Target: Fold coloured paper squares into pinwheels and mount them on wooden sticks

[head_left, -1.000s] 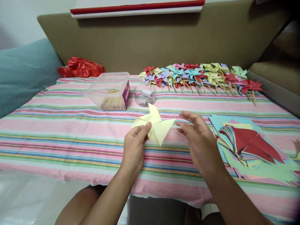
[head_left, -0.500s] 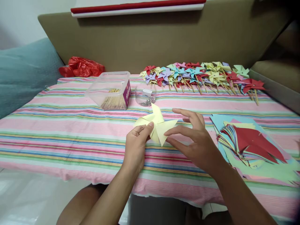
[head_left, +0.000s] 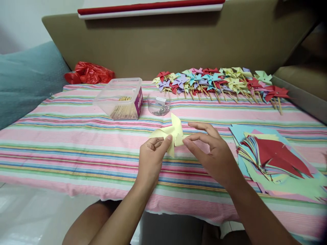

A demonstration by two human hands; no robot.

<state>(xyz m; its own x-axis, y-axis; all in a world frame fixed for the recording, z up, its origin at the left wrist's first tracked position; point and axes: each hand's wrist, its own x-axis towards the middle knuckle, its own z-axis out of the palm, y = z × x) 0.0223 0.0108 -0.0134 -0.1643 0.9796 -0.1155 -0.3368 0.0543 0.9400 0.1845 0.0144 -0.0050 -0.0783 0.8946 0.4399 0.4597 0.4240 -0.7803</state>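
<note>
One yellow pinwheel [head_left: 176, 131] is up over the striped cloth [head_left: 76, 143], near the clear tub [head_left: 151, 108]. The left hand [head_left: 152, 154] pinches it near its centre; the right hand [head_left: 216, 154] nips one blade.

With the bare left forearm [head_left: 125, 211] slanting inward, the bare left hand [head_left: 152, 158] pinches, straight left thumb [head_left: 166, 144] uppermost, while the bare right hand [head_left: 217, 158] faces it, right thumb [head_left: 195, 149] and index finger [head_left: 200, 137] apparently meeting at their tips.
</note>
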